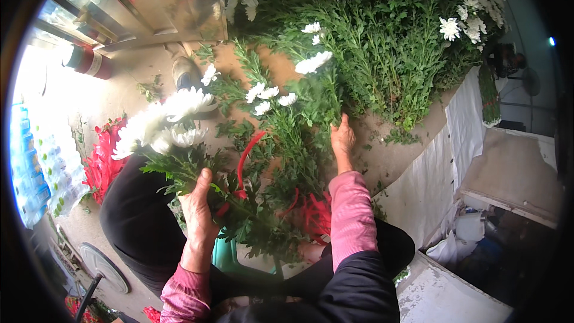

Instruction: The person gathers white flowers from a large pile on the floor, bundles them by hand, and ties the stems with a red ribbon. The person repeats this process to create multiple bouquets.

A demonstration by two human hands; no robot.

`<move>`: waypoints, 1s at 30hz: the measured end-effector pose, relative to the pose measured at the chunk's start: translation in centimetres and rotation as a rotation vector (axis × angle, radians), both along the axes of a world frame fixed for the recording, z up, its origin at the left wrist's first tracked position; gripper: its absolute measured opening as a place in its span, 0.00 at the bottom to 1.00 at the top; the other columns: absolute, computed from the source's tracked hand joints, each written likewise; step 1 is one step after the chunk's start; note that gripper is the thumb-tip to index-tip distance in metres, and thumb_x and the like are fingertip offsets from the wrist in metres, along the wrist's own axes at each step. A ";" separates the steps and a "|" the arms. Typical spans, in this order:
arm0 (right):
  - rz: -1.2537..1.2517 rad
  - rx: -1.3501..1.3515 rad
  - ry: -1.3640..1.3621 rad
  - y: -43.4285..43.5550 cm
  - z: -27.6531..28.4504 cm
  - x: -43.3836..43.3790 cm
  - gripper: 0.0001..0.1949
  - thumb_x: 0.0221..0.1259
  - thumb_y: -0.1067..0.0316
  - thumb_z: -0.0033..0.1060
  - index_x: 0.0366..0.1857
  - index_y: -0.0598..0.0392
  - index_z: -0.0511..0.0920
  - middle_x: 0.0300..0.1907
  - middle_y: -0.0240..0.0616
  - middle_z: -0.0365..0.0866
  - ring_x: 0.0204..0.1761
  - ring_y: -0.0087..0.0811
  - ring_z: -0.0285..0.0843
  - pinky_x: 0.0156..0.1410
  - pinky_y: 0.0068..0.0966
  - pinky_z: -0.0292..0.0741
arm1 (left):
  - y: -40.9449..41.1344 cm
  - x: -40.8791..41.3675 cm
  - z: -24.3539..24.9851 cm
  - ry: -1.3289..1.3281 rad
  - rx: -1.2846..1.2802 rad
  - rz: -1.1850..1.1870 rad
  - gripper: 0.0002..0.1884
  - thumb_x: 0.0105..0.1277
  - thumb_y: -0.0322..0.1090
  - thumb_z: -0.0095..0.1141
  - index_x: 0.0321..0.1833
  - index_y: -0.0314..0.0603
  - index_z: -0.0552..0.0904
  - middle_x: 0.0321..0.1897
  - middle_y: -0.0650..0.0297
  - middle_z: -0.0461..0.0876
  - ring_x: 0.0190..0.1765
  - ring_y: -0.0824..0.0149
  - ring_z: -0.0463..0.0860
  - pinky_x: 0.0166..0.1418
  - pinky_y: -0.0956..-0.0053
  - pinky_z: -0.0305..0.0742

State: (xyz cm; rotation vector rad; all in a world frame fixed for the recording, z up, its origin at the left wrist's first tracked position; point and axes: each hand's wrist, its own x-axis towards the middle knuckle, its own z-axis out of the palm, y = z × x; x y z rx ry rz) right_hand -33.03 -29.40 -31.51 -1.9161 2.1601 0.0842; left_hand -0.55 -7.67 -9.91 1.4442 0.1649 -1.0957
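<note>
My left hand (199, 206) grips a bunch of white chrysanthemums (188, 103) by the leafy stems, its large blooms tilted towards the left. Stretched forward, my right hand (343, 141) is closed around the lower part of a leafy chrysanthemum stem (332, 87) that carries a broad white bloom (314, 63). Between my hands lie smaller white chrysanthemums (271, 94) with long green stems. A red ribbon strip (249, 154) curves up beside the bunch. Part of the stems below my left hand is hidden by leaves.
A large heap of chrysanthemums (385, 54) fills the far side. Red ribbon strips (314, 215) lie near my right knee, and another red bundle (105, 157) is at the left. A green plastic stool (226, 251) shows below me. A red canister (94, 63) stands near a metal-framed panel (179, 38).
</note>
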 end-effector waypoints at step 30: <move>0.925 -0.595 -0.246 14.7 23.3 8.2 0.20 0.53 0.69 0.80 0.50 0.55 0.84 0.46 0.36 0.89 0.45 0.36 0.88 0.51 0.32 0.81 | 1.1 -3.4 -5.1 0.319 -0.628 -0.258 0.12 0.69 0.37 0.64 0.49 0.39 0.83 0.38 0.66 0.83 0.37 0.67 0.83 0.43 0.66 0.80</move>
